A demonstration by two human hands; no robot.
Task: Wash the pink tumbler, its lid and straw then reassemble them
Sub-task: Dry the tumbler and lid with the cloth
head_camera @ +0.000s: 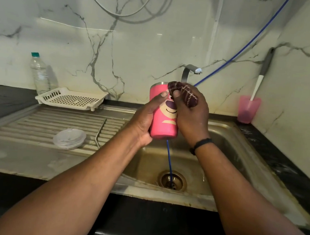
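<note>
Left hand [144, 120] grips tumbler [164, 118] above sink [224, 135]; right hand [190, 117] pinches scrubber [185, 93] at rim.

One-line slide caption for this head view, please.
Left hand holds the pink tumbler over the sink while the right hand scrubs it with a dark cloth.

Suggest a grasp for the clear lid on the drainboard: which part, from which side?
Probably the rim, from above. The clear lid lies flat on the ribbed drainboard, apart from other things, its near edge facing the person. Pinch across opposite edges; the ribs may leave fingertip gaps under the rim.
</note>
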